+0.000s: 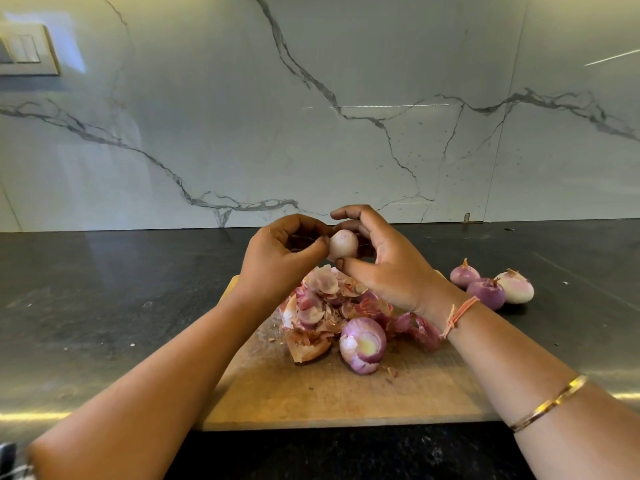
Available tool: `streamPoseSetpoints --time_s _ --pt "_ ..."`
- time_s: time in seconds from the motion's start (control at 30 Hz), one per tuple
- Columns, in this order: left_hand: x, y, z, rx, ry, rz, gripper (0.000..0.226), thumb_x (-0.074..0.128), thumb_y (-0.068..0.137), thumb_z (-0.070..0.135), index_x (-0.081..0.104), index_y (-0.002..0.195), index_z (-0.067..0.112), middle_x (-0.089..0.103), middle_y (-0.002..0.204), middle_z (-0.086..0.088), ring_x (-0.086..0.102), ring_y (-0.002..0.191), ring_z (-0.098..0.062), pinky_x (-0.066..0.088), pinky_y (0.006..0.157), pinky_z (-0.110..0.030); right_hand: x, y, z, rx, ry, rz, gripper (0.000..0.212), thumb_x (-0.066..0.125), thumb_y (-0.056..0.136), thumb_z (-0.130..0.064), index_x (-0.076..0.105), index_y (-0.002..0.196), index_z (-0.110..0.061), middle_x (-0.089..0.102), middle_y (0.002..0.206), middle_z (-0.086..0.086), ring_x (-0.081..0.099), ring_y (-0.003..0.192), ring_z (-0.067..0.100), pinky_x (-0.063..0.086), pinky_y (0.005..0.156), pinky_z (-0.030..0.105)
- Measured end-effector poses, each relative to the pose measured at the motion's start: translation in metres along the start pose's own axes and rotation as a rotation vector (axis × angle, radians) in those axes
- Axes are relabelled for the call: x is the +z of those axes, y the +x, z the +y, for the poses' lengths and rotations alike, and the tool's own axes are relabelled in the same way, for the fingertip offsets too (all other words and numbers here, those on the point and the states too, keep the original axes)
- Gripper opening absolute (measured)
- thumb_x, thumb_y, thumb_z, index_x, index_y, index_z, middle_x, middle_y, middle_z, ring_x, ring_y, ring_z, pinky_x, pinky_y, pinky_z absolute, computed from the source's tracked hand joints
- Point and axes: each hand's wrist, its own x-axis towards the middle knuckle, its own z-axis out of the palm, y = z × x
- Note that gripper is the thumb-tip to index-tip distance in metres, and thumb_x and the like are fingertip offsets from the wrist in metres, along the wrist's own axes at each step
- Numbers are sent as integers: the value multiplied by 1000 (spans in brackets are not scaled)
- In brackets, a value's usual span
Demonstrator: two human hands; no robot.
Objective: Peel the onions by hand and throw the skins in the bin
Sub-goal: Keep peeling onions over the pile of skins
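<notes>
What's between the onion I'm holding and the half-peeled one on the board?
In the head view, a heap of loose onion skins lies there on the cutting board.

A wooden board [311,393] lies low in the middle on the dark worktop [104,289]. Behind, a veined marble wall [346,64]; a switch plate [27,50] upper left.

Counting five onions here: one pale onion [343,243] held up, one half-peeled onion [362,344] on the single cutting board [311,393], and three more onions [486,289] off to the right. One heap of skins [322,306]. Also one bangle [550,401] and one thread bracelet [457,315].
</notes>
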Motion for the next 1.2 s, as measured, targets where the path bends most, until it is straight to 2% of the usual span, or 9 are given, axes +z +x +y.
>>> streamPoseSetpoints --time_s 0.17,0.3,0.37,0.5,0.67,0.77,0.87,1.07,1.2 --pt "0 1 1 55 44 -10 24 66 82 -2 67 81 22 69 75 9 66 70 -5 55 70 -19 0 0 2 7 -40 3 48 65 85 -2 47 124 -24 59 106 -13 61 95 7 46 82 14" --pt "0 2 -1 63 71 -9 25 65 80 -2 65 81 23 68 76 4 63 69 -11 54 69 -28 1 2 5 34 17 -9 45 66 84 -4 51 118 -29 63 113 -2 63 100 13 51 89 28" --pt "-1 3 -2 62 102 4 25 66 80 -1 64 81 24 68 75 4 62 67 -8 53 66 -24 1 2 4 48 86 -31 38 67 85 -4 57 111 -30 65 113 0 64 103 15 53 92 31" --pt "-5 6 -8 46 187 80 29 65 82 1 62 77 29 68 75 3 62 64 -5 53 64 -22 -5 4 -4 98 343 6 21 61 86 4 62 93 -16 64 95 2 61 89 17 52 77 25" --pt "-3 2 -5 42 196 61 28 59 87 6 65 80 32 68 81 12 62 69 3 49 61 -10 -10 7 -6 263 773 73 12 54 87 1 51 94 -8 62 89 15 66 74 27 55 66 29" --pt "0 -1 -3 140 183 17 11 64 85 18 66 88 29 69 91 10 65 84 -3 54 77 -22 -9 7 -9 322 828 58 20 44 94 2 55 105 -10 59 97 20 65 67 25 57 65 29" --pt "0 -2 -3 290 265 -17 18 69 77 28 65 95 25 65 94 11 63 88 -3 53 78 -18 -8 7 -7 352 813 63 20 46 96 -2 59 109 -8 63 91 17 66 67 21 58 64 28" --pt "1 -1 -4 392 290 12 18 72 81 8 71 98 13 66 91 11 65 83 -3 55 77 -19 -5 7 -9 406 859 76 3 52 93 -4 53 93 -7 64 79 13 67 65 21 60 61 32" --pt "1 -1 -3 363 266 40 15 69 83 7 72 96 14 68 88 13 66 80 -2 56 76 -22 -4 5 -11 409 857 66 6 55 92 -5 49 94 -6 66 82 15 69 67 23 59 57 31"
